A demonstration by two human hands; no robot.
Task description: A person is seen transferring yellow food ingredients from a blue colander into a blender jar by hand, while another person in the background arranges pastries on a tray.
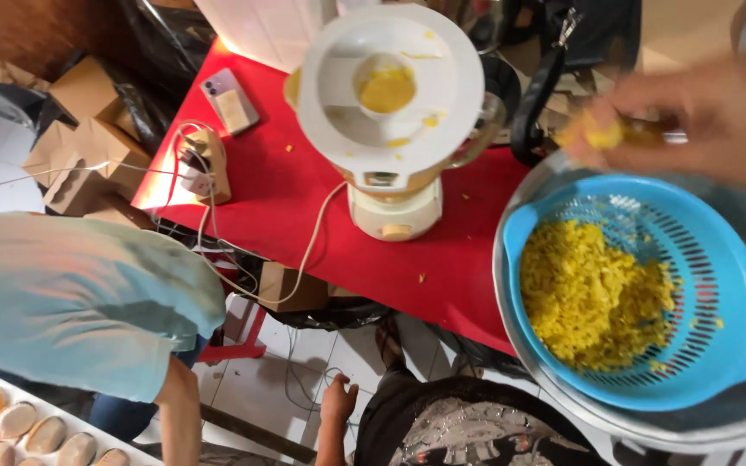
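Note:
My right hand (718,112) comes in from the upper right, blurred by motion. It is closed around a spoon (615,132) heaped with yellow mash, held just above the far rim of a blue colander (736,345). The colander holds a heap of yellow ground corn (593,298) and sits inside a wide metal basin (511,319). To the left of the hand stands a cream blender (390,112), with yellow puree visible through the hole in its white lid. My left hand is out of view.
The blender stands on a red table (278,190) with a phone (229,101) and a power strip (205,164) with cords. A person in a light blue shirt (71,302) bends at left over a tray of buns (19,427). Another person in a dark shirt (459,427) sits below. Cardboard boxes (88,138) lie on the floor.

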